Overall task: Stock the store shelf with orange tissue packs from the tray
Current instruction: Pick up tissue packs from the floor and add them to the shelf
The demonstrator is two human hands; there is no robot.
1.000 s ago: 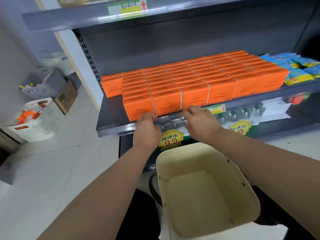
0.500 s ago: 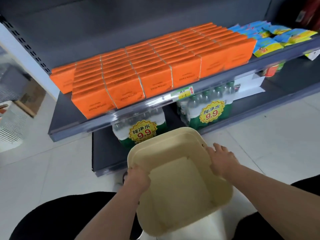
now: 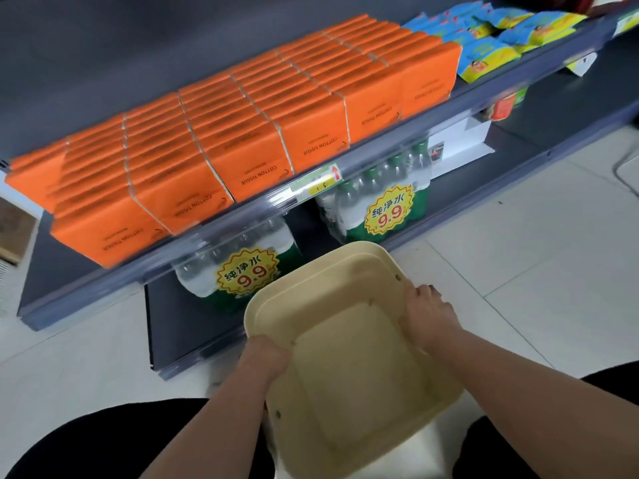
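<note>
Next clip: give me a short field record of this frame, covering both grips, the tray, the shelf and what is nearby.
tray: beige, no packs in it
left grip: holds the tray's near-left rim
right grip: holds the tray's right rim
tissue packs: orange, in rows on the shelf
snack packs: blue and yellow, right of the tissue packs
water bottles: level below, tagged 9.9

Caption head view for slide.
Left hand and right hand grip the empty tray; orange tissue packs line the shelf.
</note>
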